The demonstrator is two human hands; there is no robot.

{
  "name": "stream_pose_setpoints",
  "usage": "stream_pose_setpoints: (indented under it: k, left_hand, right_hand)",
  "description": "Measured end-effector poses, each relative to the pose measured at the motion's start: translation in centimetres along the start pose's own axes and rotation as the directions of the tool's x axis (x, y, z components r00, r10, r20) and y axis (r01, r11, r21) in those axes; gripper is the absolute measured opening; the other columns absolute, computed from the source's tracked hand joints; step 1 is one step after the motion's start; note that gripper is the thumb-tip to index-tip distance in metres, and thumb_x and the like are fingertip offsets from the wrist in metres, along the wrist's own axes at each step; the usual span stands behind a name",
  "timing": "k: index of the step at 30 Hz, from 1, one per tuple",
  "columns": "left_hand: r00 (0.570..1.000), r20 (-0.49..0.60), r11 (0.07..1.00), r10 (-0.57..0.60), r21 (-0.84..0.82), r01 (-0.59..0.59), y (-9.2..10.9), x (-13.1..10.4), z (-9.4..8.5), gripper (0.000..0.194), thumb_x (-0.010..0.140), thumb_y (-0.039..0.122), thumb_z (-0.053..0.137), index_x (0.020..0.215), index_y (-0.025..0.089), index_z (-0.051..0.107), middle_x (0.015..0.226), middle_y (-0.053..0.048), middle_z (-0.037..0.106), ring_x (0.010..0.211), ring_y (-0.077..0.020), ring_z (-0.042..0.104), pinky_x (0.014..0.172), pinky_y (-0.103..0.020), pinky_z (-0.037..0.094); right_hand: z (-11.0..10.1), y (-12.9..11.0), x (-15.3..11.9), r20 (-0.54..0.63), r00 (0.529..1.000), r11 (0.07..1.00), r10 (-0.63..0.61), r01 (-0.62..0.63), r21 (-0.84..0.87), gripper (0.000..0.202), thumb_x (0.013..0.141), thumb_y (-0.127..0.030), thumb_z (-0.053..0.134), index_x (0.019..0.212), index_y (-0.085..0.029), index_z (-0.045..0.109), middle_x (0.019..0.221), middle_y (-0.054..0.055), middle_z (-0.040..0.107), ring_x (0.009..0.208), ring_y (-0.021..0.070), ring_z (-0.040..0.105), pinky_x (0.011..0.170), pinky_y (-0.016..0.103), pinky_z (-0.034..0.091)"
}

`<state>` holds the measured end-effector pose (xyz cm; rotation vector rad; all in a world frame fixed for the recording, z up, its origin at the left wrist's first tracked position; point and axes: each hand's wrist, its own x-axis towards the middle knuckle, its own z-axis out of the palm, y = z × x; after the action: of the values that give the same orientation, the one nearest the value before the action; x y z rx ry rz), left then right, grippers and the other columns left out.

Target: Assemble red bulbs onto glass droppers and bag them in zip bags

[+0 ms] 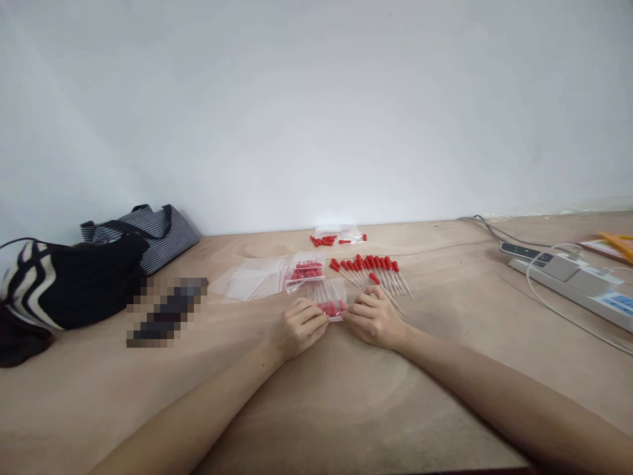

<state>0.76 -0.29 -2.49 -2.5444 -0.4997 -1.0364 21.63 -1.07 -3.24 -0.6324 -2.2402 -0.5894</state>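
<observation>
My left hand (302,326) and my right hand (374,318) are both closed on the near edge of a clear zip bag (326,290), one at each corner. Inside the bag lie several thin pale sticks with red ends, the red ends toward me. Just beyond my right hand is a loose red-ended stick (374,279), partly hidden by the fingers. A fanned row of similar red-ended sticks (368,264) lies behind it. Filled zip bags (307,270) are stacked beyond my left hand, beside flat, unfilled zip bags (252,277).
At the back lie small red pieces (324,241) and a clear bag (341,232). To the left are a striped bag (168,241), a black cloth item (99,284) and a blurred dark object (171,313). A power strip (583,284) with cables occupies the right side.
</observation>
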Motion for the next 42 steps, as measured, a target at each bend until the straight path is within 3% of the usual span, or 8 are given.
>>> stream_pose_setpoints:
  k: [8, 17, 25, 31, 35, 42]
  left_hand:
    - [0.996, 0.046, 0.993, 0.082, 0.08, -0.086, 0.6, 1.2, 1.1, 0.016, 0.084, 0.01, 0.045, 0.075, 0.014, 0.058, 0.068, -0.003, 0.062, 0.067, -0.0137, 0.055, 0.067, -0.03, 0.044]
    - [0.984, 0.042, 0.968, 0.172, 0.178, -0.177, -0.1, 0.2, -0.4, 0.011, 0.081, 0.006, 0.048, 0.083, 0.013, 0.057, 0.072, -0.004, 0.064, 0.071, -0.0155, 0.057, 0.07, -0.033, 0.044]
    - [0.974, -0.028, 0.968, 0.223, 0.123, -0.219, 0.1, 0.7, 0.0, 0.013, 0.083, 0.006, 0.045, 0.083, 0.012, 0.056, 0.073, -0.004, 0.064, 0.073, -0.0153, 0.057, 0.068, -0.032, 0.045]
    - [0.987, -0.003, 0.976, 0.162, 0.148, -0.16, 0.2, 0.2, -0.8, 0.013, 0.083, 0.007, 0.044, 0.085, 0.013, 0.056, 0.07, -0.004, 0.062, 0.069, -0.0149, 0.054, 0.066, -0.031, 0.045]
    - [0.988, -0.004, 0.973, 0.153, 0.176, -0.15, 0.4, 0.0, -1.2, 0.017, 0.084, 0.005, 0.04, 0.083, 0.011, 0.056, 0.063, -0.004, 0.057, 0.063, -0.0149, 0.052, 0.06, -0.029, 0.043]
    - [0.998, 0.006, 0.987, 0.06, 0.146, -0.06, 0.1, -0.5, -1.7, 0.016, 0.085, 0.011, 0.046, 0.074, 0.013, 0.057, 0.057, -0.001, 0.051, 0.057, -0.0131, 0.047, 0.056, -0.026, 0.04]
  right_hand:
    - [-0.2, -0.5, 0.5, -0.047, 0.999, 1.0, 0.022, -0.021, 0.02, 0.016, 0.082, -0.015, 0.046, 0.076, -0.018, 0.06, 0.065, -0.001, 0.059, 0.064, 0.0103, 0.045, 0.068, 0.031, 0.027]
    - [-0.5, -0.6, 0.4, -0.026, 0.997, 0.997, 0.069, -0.068, 0.025, 0.02, 0.082, -0.015, 0.044, 0.069, -0.018, 0.059, 0.058, -0.002, 0.056, 0.061, 0.0101, 0.045, 0.069, 0.03, 0.027]
    - [0.1, -1.3, 0.9, -0.098, 0.995, 0.999, 0.016, -0.02, -0.031, 0.014, 0.081, -0.016, 0.049, 0.073, -0.018, 0.06, 0.063, -0.002, 0.059, 0.063, 0.0106, 0.043, 0.068, 0.03, 0.026]
    - [0.1, -1.4, 0.9, -0.077, 0.997, 0.996, 0.007, -0.013, -0.083, 0.02, 0.081, -0.011, 0.044, 0.068, -0.016, 0.057, 0.057, -0.002, 0.054, 0.059, 0.0098, 0.042, 0.068, 0.03, 0.026]
    - [-0.1, -1.0, 0.2, -0.082, 0.997, 0.993, -0.018, 0.008, -0.118, 0.019, 0.082, -0.01, 0.043, 0.072, -0.016, 0.057, 0.066, -0.001, 0.059, 0.063, 0.0096, 0.047, 0.074, 0.032, 0.026]
    - [-0.8, -0.4, -0.8, -0.077, 0.996, 0.992, 0.052, -0.06, -0.11, 0.021, 0.083, -0.006, 0.039, 0.082, -0.016, 0.057, 0.07, 0.0, 0.061, 0.071, 0.0102, 0.051, 0.082, 0.033, 0.026]
